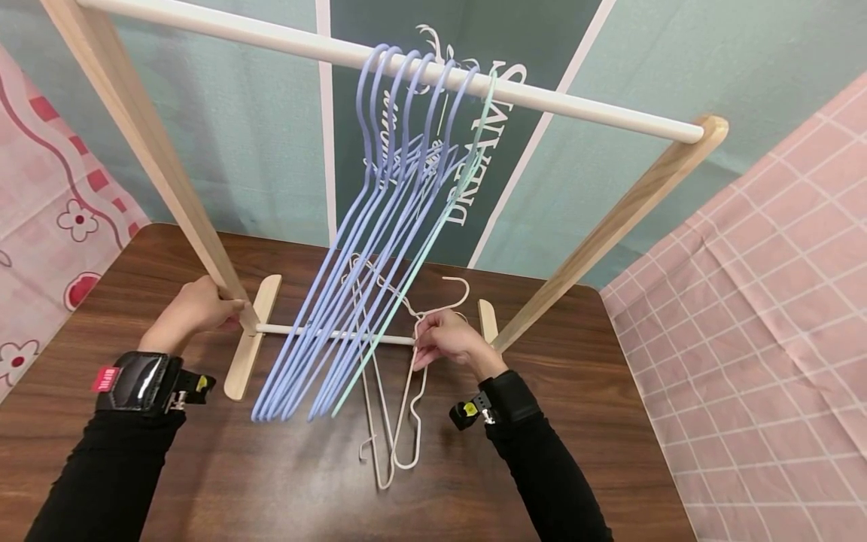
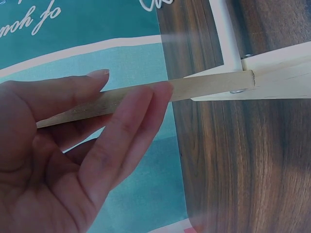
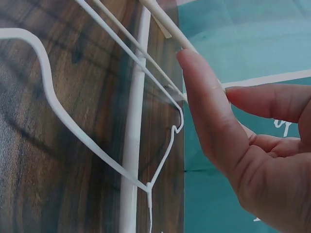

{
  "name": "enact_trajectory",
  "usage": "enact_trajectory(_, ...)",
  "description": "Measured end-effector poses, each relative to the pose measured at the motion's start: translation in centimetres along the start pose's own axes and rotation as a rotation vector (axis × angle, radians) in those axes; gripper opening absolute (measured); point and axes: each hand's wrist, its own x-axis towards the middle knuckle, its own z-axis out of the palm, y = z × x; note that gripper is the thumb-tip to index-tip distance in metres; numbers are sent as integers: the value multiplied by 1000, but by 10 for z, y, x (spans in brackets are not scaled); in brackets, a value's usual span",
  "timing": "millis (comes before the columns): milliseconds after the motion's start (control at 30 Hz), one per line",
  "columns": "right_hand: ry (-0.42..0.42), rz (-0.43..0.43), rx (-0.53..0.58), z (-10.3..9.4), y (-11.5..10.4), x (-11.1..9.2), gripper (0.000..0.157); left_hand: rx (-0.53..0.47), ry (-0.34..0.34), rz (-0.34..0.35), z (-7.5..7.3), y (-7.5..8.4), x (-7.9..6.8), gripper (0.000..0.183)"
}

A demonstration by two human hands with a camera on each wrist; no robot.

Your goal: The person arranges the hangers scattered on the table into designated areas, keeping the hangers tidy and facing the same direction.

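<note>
My left hand (image 1: pixel 203 307) grips the rack's left wooden post (image 1: pixel 172 177) low down, with thumb and fingers on opposite sides of it in the left wrist view. On the right, my right hand (image 1: pixel 450 337) pinches a white hanger (image 3: pixel 170 22) between thumb and fingers. Other white hangers (image 1: pixel 382 482) lie around the lower white rod (image 1: pixel 274 329), partly hidden in the head view. Several lavender hangers (image 1: pixel 406 113) and a mint green hanger (image 1: pixel 483 124) hang from the top rod (image 1: pixel 576 105), above and between both hands.
The rack stands on a brown wooden table (image 1: pixel 223 467); its left foot (image 1: pixel 242 369) and right wooden post (image 1: pixel 603 237) are visible. A green printed curtain (image 1: pixel 677 45) hangs behind. Pink patterned cloths (image 1: pixel 765 316) flank the table on both sides.
</note>
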Motion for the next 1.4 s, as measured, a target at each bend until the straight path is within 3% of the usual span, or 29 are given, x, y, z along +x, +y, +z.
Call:
enact_trajectory(400,24,-102,39,-9,-20,-13,9,0,-10,-8,0,1,1,43)
enact_trajectory(667,68,-88,-8,-21,-45,-33,7,10,-3,-2,1,0,2,44)
enact_trajectory(1067,112,-81,-176,-34,-71,-58,6,-3,-5,8,0,-2,2,43)
enact_trajectory(1400,181,-61,-294,-36,-79,-71,6,-3,-1,14,1,-2,2,40)
